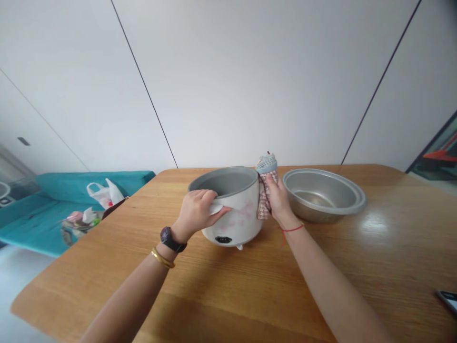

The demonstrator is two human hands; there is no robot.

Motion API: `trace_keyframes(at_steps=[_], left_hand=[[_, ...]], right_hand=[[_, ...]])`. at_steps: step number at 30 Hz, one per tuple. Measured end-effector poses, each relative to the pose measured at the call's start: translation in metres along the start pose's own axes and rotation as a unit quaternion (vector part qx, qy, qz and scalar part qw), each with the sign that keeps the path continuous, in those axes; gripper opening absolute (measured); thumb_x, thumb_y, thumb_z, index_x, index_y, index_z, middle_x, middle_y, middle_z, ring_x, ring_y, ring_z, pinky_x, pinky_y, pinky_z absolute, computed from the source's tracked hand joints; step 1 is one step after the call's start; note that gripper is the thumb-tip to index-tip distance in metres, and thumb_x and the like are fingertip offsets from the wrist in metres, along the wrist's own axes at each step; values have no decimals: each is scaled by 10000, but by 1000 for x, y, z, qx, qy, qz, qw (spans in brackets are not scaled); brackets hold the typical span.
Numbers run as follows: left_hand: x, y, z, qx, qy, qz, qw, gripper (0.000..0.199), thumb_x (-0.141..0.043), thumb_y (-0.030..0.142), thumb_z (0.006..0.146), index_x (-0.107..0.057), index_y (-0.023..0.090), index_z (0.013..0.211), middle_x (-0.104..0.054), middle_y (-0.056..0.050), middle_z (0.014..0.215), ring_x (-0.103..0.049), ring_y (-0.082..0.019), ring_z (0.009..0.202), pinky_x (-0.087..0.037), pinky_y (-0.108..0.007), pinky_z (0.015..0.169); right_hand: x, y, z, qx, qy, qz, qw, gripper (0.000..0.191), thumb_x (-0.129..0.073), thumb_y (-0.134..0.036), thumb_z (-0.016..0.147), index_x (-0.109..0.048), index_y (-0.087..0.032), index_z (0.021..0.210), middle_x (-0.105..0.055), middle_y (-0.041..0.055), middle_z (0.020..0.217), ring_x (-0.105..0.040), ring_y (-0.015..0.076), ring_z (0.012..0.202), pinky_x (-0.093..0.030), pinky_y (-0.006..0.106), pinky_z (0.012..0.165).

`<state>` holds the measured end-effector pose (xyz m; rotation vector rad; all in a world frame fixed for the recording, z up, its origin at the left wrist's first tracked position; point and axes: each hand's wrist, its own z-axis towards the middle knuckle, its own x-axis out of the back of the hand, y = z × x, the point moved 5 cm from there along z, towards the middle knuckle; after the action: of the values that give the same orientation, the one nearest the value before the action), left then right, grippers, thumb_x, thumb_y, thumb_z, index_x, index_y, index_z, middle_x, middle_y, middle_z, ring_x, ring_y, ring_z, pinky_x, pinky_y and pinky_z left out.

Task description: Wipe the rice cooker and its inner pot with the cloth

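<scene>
A white rice cooker body (243, 219) with faint pink markings stands on the wooden table, its grey inside showing from above. My left hand (200, 209) is closed around the side handle (216, 207) near its rim. At the cooker's right side, my right hand (277, 197) grips a checked cloth (264, 190), red-white below and bluish at the top, against the outer wall. A power socket (223, 239) shows low on the near side. Just right of my right hand sits a wide metal inner pot (323, 190), with its hollow facing up.
The wooden table (200, 295) meets a white panelled wall behind. A phone-like dark device (448, 300) lies at the right edge. To the left, a teal sofa (53, 190) carries a white plastic bag (105, 193) and mixed small items.
</scene>
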<state>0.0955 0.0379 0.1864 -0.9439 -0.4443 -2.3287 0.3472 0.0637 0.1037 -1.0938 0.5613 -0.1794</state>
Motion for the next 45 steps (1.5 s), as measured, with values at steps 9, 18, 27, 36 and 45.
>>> trace_keyframes(at_steps=[9,18,27,36,45], left_hand=[[-3,-36,-5,246,169,-54,953,310,-762,511,770,-649,222,767,-568,-7,629,-507,-195,617,-300,-287,611],[-6,-41,-38,295,272,-114,909,354,-764,519,834,-604,213,755,-511,43,614,-426,-140,573,-321,-266,580],[10,-38,-39,262,295,-93,914,330,-791,504,820,-646,208,812,-515,41,625,-445,-137,573,-339,-276,582],[7,-56,-44,415,322,-295,798,431,-776,573,799,-576,199,722,-447,50,605,-370,-113,565,-286,-247,508],[24,-58,-47,351,450,-349,743,403,-773,490,815,-517,194,719,-450,49,662,-391,-112,643,-332,-236,598]], right_hand=[[-78,-9,-122,391,-74,-338,853,630,-450,-250,1007,-380,-291,1631,-412,88,1620,-307,330,1525,-223,575,1245],[-75,3,-111,468,-86,-389,789,779,-468,-157,930,-278,-286,1674,-409,75,1626,-223,337,1566,-210,607,1253],[-66,-46,-67,418,-73,-345,838,726,-540,-264,999,-291,-300,1680,-444,76,1598,-376,343,1497,-325,599,1232],[-94,-17,-146,537,-86,-450,708,593,-507,-149,960,-586,-400,1491,-622,-25,1430,-177,268,1584,-39,608,1291],[-69,87,-128,453,-140,-329,817,379,-599,-96,896,-773,-337,1131,-726,24,1142,-564,262,1240,-333,470,1221]])
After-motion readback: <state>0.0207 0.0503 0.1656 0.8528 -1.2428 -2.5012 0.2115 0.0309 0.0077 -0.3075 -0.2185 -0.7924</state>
